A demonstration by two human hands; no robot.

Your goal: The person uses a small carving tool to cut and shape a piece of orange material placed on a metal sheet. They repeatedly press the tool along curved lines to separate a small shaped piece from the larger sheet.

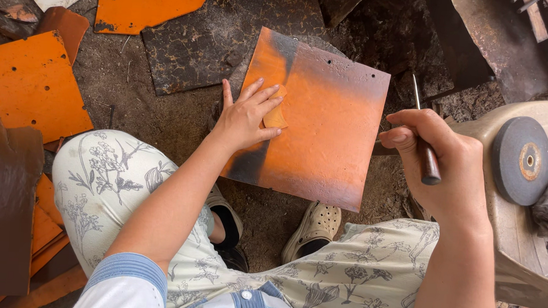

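Your left hand fingers lie flat, pinning an orange scrap on the square sheet; your right hand grips a thin tool.

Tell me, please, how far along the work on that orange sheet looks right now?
Early. The left hand presses a small orange piece onto the orange metal sheet; the right hand grips a thin tool, tip off the sheet. No new marks visible; marking or cutting remains.

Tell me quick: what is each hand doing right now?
Left hand: open, fingers pressing a small orange scrap flat on the orange metal sheet.
Right hand: closed around a dark-handled thin metal tool, off the sheet's right edge.
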